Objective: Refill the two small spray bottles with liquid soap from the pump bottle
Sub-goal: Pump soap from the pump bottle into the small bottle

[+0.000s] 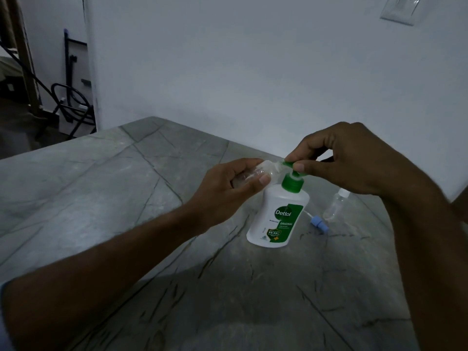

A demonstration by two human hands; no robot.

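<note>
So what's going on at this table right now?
A person is refilling a small clear spray bottle, held tilted in the left hand at the spout of a Dettol pump bottle. The right hand pinches the green pump head. A second spray bottle and a blue sprayer cap wait on the table.

Both forearms extend forward, hands raised and nearly meeting — left hand (228, 186) fingers curled in a grip, right hand (352, 158) pinching with thumb and forefinger.
</note>
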